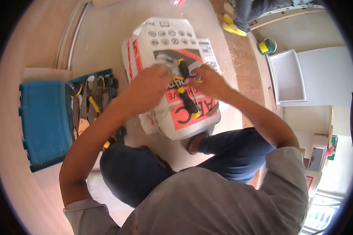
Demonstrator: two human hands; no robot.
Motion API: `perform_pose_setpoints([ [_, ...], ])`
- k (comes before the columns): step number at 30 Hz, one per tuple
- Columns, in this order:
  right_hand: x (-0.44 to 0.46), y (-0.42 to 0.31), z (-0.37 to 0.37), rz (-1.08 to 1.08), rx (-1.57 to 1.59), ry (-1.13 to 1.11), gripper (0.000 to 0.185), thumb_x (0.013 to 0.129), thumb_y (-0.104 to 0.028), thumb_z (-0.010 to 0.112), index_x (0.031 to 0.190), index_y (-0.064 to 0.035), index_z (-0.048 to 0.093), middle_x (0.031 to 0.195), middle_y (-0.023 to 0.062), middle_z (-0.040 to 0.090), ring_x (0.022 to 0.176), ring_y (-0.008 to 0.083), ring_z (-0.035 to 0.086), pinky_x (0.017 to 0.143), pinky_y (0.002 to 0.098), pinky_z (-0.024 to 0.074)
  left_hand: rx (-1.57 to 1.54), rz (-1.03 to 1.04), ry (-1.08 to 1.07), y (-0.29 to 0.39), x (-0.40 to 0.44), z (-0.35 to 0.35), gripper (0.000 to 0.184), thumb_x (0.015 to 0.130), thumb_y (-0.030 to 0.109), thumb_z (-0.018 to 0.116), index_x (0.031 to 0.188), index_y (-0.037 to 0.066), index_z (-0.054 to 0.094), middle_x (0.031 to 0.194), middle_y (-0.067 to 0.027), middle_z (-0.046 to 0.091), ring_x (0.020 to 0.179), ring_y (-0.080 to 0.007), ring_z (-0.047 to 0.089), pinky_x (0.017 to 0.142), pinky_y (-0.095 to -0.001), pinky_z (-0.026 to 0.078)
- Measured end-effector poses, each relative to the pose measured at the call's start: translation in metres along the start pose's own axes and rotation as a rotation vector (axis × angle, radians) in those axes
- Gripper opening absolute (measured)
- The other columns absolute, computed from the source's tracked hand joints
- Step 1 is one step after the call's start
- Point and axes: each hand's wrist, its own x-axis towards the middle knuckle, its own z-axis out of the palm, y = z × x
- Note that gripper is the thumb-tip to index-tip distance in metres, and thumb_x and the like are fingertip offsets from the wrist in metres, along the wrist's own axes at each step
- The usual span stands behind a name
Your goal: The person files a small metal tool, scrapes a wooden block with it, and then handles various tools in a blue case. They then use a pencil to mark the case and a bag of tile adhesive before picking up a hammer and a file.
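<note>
A white, red and black printed adhesive bag [188,117] lies in front of me. Over it are two black-and-yellow tool handles, an upper handle [183,68] and a lower handle [190,103], roughly in line. They look like pliers spread wide, but the jaws do not show clearly. My right hand [210,80] is closed, its fingertips pinching where the handles meet. My left hand [155,84] is curled at the left side of the tool, slightly blurred. A bit of yellow shows by its fingertips; what it grips is hidden.
On the left lies an opened teal toolbox [43,121] with several hand tools, including a saw [83,126]. Another person's yellow shoe [234,26] is at the top right. Beyond the board edge stand a small bucket [267,46] and a white drawer unit [288,78].
</note>
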Motion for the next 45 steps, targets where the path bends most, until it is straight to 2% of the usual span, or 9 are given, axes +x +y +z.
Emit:
perform_pose_setpoints([
  [4, 0.002, -0.032, 0.002, 0.334, 0.035, -0.321, 0.043, 0.08, -0.042, 0.075, 0.1, -0.0044, 0.069, 0.098, 0.0208, 0.068, 0.096, 0.0386, 0.066, 0.083, 0.0491, 0.052, 0.151, 0.085, -0.202, -0.022, 0.022, 0.06, 0.022, 0.084, 0.012, 0.06, 0.102, 0.003, 0.066, 0.103, -0.0167, 0.062, 0.103, -0.0374, 0.058, 0.094, -0.0455, 0.046],
  [9, -0.009, -0.017, 0.012, 0.146, 0.011, -0.048, 0.03, 0.083, -0.028, 0.069, 0.099, -0.0034, 0.06, 0.1, 0.0224, 0.064, 0.097, 0.0425, 0.063, 0.083, 0.0516, 0.0509, 0.213, 0.297, -0.124, -0.024, 0.03, 0.038, 0.023, 0.087, 0.017, 0.06, 0.108, 0.018, 0.071, 0.1, -0.0111, 0.06, 0.103, -0.0313, 0.057, 0.099, -0.0467, 0.039],
  [17, -0.004, 0.005, 0.01, -0.099, 0.131, -0.108, 0.037, 0.086, -0.013, 0.067, 0.119, -0.0011, 0.054, 0.109, 0.0241, 0.063, 0.105, 0.043, 0.062, 0.09, 0.0504, 0.0502, 0.202, 0.269, -0.051, -0.037, -0.001, 0.015, 0.024, 0.088, 0.011, 0.057, 0.11, 0.012, 0.067, 0.101, -0.0122, 0.06, 0.106, -0.0325, 0.06, 0.097, -0.0457, 0.045],
  [22, -0.001, 0.048, 0.056, -0.242, 0.073, -0.002, 0.036, 0.086, -0.007, 0.056, 0.122, -0.0032, 0.058, 0.111, 0.022, 0.062, 0.107, 0.0413, 0.061, 0.096, 0.0481, 0.0484, 0.126, -0.443, 0.146, -0.069, -0.126, 0.007, 0.022, 0.089, 0.009, 0.055, 0.108, 0.006, 0.065, 0.104, -0.0184, 0.065, 0.1, -0.0393, 0.064, 0.088, -0.051, 0.051],
  [25, 0.015, 0.023, 0.028, -0.347, 0.107, 0.115, 0.037, 0.092, -0.003, 0.053, 0.129, -0.0004, 0.051, 0.095, 0.0231, 0.061, 0.085, 0.0423, 0.064, 0.074, 0.0458, 0.0532, 0.085, -0.629, 0.631, -0.082, -0.232, 0.008, 0.018, 0.096, 0.008, 0.052, 0.111, 0.004, 0.06, 0.103, -0.0222, 0.062, 0.093, -0.0458, 0.06, 0.08, -0.0491, 0.049],
  [28, 0.028, -0.009, 0.006, 0.194, 0.847, -0.29, 0.032, 0.092, 0.004, 0.053, 0.123, -0.0029, 0.053, 0.082, -0.0003, 0.052, 0.066, 0.0074, 0.052, 0.057, 0.0241, 0.0446, -0.349, -1.191, 0.803, -0.078, -0.334, 0.013, 0.018, 0.099, 0.014, 0.058, 0.111, 0.003, 0.063, 0.085, -0.0099, 0.062, 0.074, -0.0208, 0.06, 0.067, -0.0358, 0.048],
  [34, 0.047, -0.108, -0.019, 0.195, 1.185, -0.437, 0.022, 0.092, 0.006, 0.057, 0.109, -0.0063, 0.052, 0.124, 0.0164, 0.064, 0.068, 0.0107, 0.055, 0.061, 0.0243, 0.0468, -0.505, -1.424, 1.098, -0.082, -0.379, 0.012, 0.017, 0.099, 0.017, 0.059, 0.108, 0.003, 0.063, 0.074, 0.0008, 0.054, 0.063, -0.0076, 0.048, 0.055, -0.027, 0.039],
  [38, 0.062, -0.16, -0.016, 0.176, 1.176, -0.627, 0.023, 0.09, 0.003, 0.06, 0.112, -0.001, 0.052, 0.102, 0.0094, 0.058, 0.075, 0.0157, 0.057, 0.07, 0.0301, 0.0493, -0.183, -1.561, 0.997, -0.096, -0.374, 0.006, 0.024, 0.09, 0.013, 0.062, 0.109, 0.002, 0.07, 0.084, -0.0134, 0.07, 0.073, -0.0249, 0.066, 0.067, -0.0382, 0.051],
  [45, 0.078, -0.205, 0.048, 0.209, 1.3, -0.78, 0.027, 0.088, 0.002, 0.062, 0.115, 0.001, 0.058, 0.091, 0.0052, 0.055, 0.069, 0.0144, 0.056, 0.066, 0.028, 0.0468, 0.301, -1.32, 0.75, -0.184, -0.351, 0.018, 0.036, 0.085, 0.005, 0.058, 0.12, 0.004, 0.068, 0.112, -0.0246, 0.069, 0.105, -0.0474, 0.064, 0.089, -0.0504, 0.052],
])
